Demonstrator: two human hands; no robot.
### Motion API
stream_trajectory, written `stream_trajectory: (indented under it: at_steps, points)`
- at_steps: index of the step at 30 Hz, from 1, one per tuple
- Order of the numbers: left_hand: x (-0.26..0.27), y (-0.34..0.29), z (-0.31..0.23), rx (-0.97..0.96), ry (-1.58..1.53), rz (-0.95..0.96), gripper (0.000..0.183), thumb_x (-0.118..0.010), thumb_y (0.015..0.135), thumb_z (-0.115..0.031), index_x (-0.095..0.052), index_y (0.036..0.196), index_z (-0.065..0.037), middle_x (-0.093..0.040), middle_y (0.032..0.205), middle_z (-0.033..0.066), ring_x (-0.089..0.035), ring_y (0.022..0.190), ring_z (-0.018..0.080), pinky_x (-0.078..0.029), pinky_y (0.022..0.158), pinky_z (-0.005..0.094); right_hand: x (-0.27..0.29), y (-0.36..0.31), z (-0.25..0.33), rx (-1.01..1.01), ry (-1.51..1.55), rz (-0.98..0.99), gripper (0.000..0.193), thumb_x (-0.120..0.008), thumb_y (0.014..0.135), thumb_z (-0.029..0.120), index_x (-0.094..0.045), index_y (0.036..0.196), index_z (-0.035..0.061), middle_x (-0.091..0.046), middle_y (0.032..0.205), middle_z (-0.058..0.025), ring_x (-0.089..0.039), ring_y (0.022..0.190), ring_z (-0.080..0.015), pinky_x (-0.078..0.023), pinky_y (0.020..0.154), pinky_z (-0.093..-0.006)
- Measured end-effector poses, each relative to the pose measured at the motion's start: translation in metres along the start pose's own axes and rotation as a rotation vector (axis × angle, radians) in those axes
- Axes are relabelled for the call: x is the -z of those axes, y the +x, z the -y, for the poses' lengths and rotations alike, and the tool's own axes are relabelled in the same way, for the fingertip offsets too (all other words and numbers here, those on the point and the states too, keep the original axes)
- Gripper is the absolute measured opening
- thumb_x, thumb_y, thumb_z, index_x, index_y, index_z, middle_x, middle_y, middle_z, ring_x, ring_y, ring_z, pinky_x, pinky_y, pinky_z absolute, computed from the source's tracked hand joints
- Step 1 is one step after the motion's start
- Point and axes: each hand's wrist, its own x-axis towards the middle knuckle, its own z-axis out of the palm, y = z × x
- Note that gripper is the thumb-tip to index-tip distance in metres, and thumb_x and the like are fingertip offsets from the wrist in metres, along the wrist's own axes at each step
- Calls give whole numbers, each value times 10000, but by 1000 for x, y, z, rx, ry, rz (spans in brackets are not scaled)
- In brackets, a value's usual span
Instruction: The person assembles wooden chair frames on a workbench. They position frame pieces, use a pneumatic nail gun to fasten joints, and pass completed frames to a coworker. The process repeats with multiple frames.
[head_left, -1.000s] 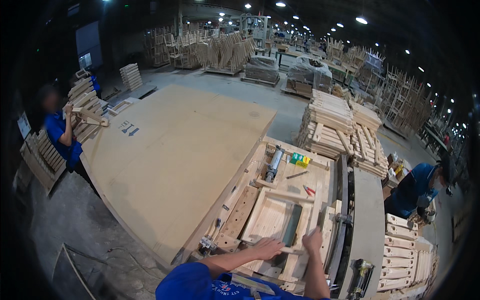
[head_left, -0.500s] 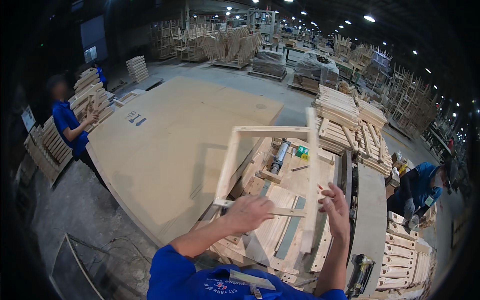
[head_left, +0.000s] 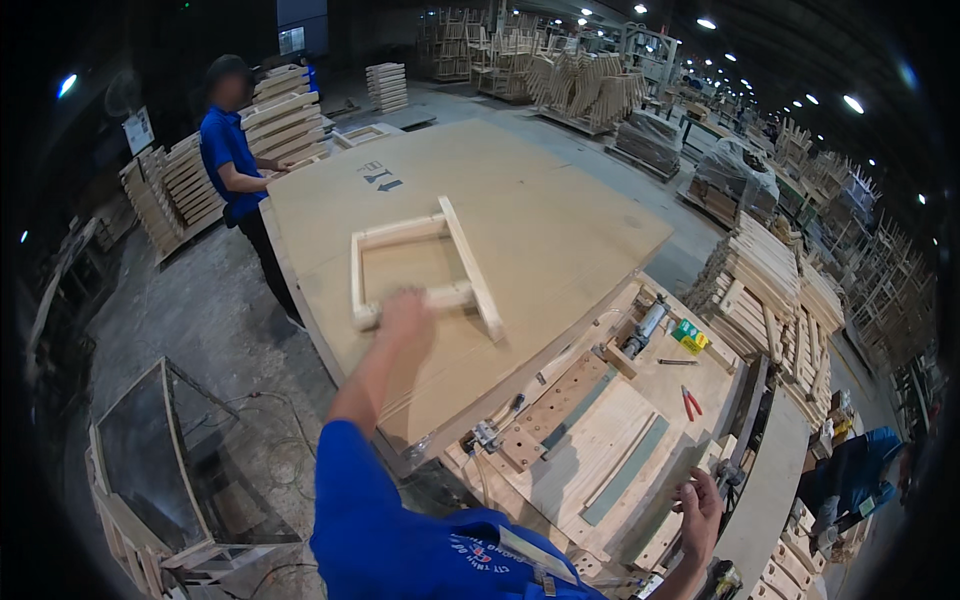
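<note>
A pale wooden frame, made of a long bar, two rails and a shorter end piece, is over the large brown board left of the bench. My left hand is closed around its near rail; motion smears the fingers. My right hand hovers by the near right side of the wooden jig, its fingers loosely bent and apart, with nothing visible in them. On the jig are green strips, a pneumatic cylinder and red-handled pliers.
A green and yellow box sits near the cylinder. Stacked wooden parts stand beyond the bench. A co-worker in blue is at the board's far left; another person bends at the right. A nail gun lies near my right forearm.
My left hand has carried the wooden frame leftward from above the jig to over the brown board. My right hand has come away from the frame. The view has turned left.
</note>
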Motion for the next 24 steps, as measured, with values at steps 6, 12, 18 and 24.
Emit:
stream_trajectory:
  at_steps: [6,12,18,24]
  points:
    - [16,53,71,526,193,-279,375,-631,1000,-301,-668,1298,-76,-686,1260,164,-602,1264,371,-402,1157,520,-10,-22,-20,3,1,-72,555,-729,1033,309,-585,1408,-75,-687,982,-81,-662,865,-159,-536,725,-297]
    - [-35,16,14,524,-56,-240,416,-577,1064,-331,-644,1346,-32,-582,1432,208,-462,1432,395,-300,1241,540,-43,-45,-38,-104,12,-15,568,-741,1030,339,-588,1432,-32,-709,959,-70,-685,841,-152,-542,691,-291]
    - [-32,12,30,473,-142,-195,452,-563,1068,-340,-633,1365,-6,-535,1480,247,-422,1462,424,-271,1255,549,-97,-59,-58,-256,-8,134,477,-712,1009,203,-614,1418,-24,-719,1006,-95,-695,885,-179,-574,774,-319]
    - [-30,10,30,435,-147,-173,454,-544,1062,-334,-639,1347,7,-513,1508,263,-395,1492,433,-257,1263,545,-139,-85,-76,-207,-170,364,451,-739,1008,207,-648,1401,4,-762,1008,-111,-718,886,-178,-593,803,-334]
